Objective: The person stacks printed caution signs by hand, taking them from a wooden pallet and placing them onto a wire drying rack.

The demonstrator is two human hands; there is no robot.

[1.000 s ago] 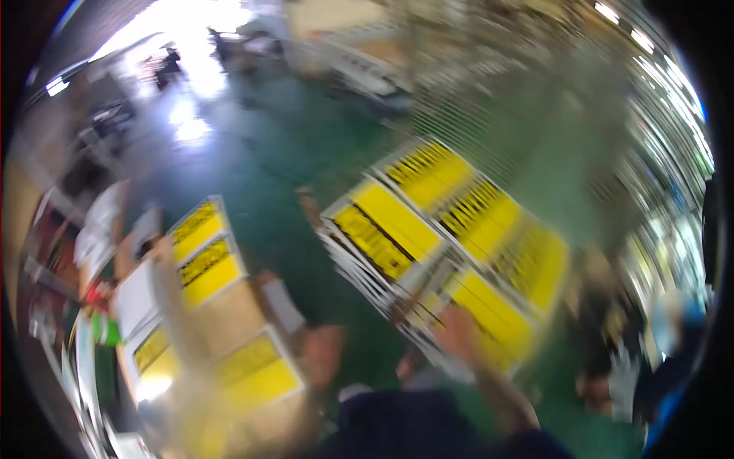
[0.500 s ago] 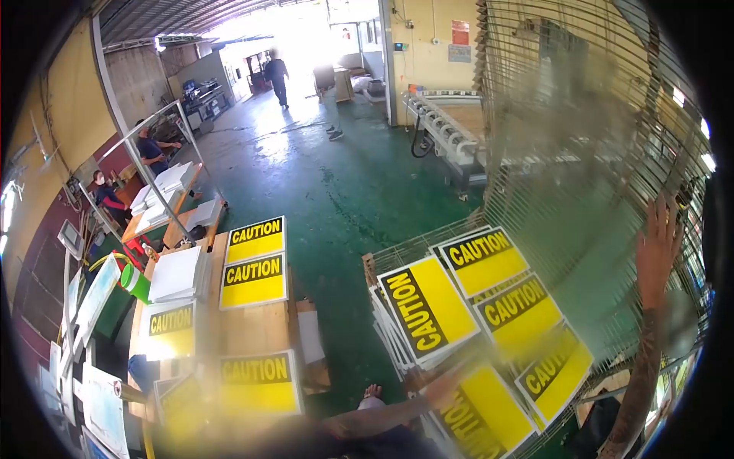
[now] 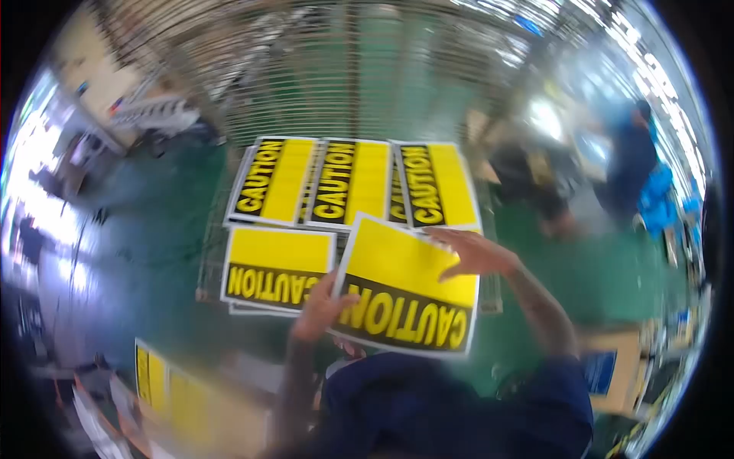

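Observation:
A yellow and black caution sign (image 3: 397,256) is tilted in front of me, its lettering upside down in the head view. My left hand (image 3: 323,307) is closed on its left edge, thumb on the face. Over the sign's upper right corner lies my right hand (image 3: 478,254), thumb and fingers spread apart. More caution signs lie just beyond: one sign (image 3: 281,252) to the left, partly behind my left hand, and a row with a left sign (image 3: 287,180), a middle sign (image 3: 367,183) and a right sign (image 3: 451,183). Others show underneath them.
The signs rest on a wire rack (image 3: 493,287), with more wire shelves (image 3: 298,96) raised behind it. At lower left, blurred yellow signs (image 3: 157,382) lie on a table. A person (image 3: 631,164) is at right, and a cardboard box (image 3: 627,359) stands at lower right.
My view has swung right to face the rack. My right hand has left the raised wire shelves and come over the sign, which is now tilted up in my left hand.

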